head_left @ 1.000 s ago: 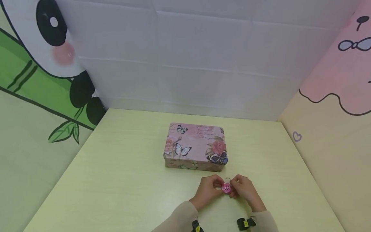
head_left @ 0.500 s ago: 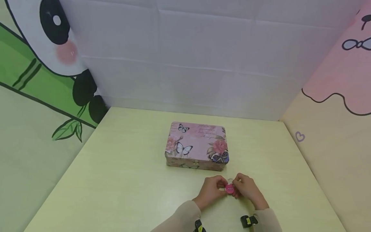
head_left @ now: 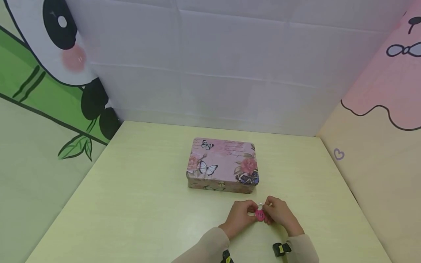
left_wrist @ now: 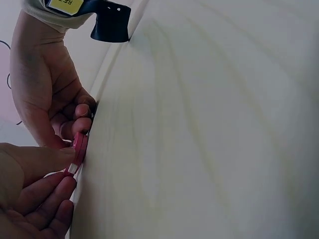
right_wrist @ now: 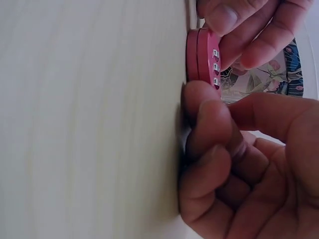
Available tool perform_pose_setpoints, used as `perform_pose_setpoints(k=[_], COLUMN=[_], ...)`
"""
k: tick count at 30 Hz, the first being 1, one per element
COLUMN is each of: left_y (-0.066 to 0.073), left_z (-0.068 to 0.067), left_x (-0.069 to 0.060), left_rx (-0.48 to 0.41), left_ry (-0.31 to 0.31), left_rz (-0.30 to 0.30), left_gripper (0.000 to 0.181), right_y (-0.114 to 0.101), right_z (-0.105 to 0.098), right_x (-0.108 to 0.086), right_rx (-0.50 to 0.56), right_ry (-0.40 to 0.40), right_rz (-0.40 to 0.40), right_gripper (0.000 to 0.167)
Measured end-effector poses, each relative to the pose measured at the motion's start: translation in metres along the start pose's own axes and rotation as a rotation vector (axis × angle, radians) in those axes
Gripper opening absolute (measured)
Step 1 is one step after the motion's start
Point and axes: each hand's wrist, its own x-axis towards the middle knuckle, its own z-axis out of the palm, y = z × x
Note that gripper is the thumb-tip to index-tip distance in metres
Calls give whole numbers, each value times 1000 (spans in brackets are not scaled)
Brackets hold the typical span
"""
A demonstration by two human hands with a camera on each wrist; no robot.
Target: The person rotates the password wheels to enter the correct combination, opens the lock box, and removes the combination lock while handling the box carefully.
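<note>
A small round pink combination padlock (head_left: 260, 216) with number dials on its face is held low at the table, between both hands. My left hand (head_left: 241, 217) pinches its left side between thumb and fingers. On the other side, my right hand (head_left: 280, 214) grips the lock's right edge near the metal shackle (head_left: 260, 205), which sticks up toward the box. In the right wrist view the padlock (right_wrist: 203, 57) stands edge-on to the tabletop, its dials showing; the curled right fingers cover its near end. The left wrist view shows the left thumb pressed against the padlock (left_wrist: 79, 146).
A closed pink tin box (head_left: 222, 160) with butterflies and flowers on its lid lies just beyond the hands. The pale yellow table (head_left: 131, 190) is bounded by a white back wall (head_left: 230, 73) and painted side walls.
The padlock's face has tilted slightly in my fingers, and its shackle shows more plainly. Both hands keep their hold and have shifted only a little. The tin box stays put.
</note>
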Motion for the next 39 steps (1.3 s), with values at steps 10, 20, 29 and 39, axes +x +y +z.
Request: perform_pose_setpoints(k=[10,20,29,39], left_y=[-2,4,4,4], left_z=[-2,-3,-2,-3], left_x=[2,0,-1,0], left_rx=[70,108,48,44], left_ry=[13,15,3,11], left_rz=[9,-4,-10,15], left_gripper=[23,23,21,18], right_y=[0,-4,-7,-9], right_z=[2,2,0,-1], right_x=[3,3,3,6], right_rx=[-33,-130,-160,-188], right_ry=[48,130,148,161], right_rz=[-2,-4,0,-14], right_gripper=[15,15,15,17])
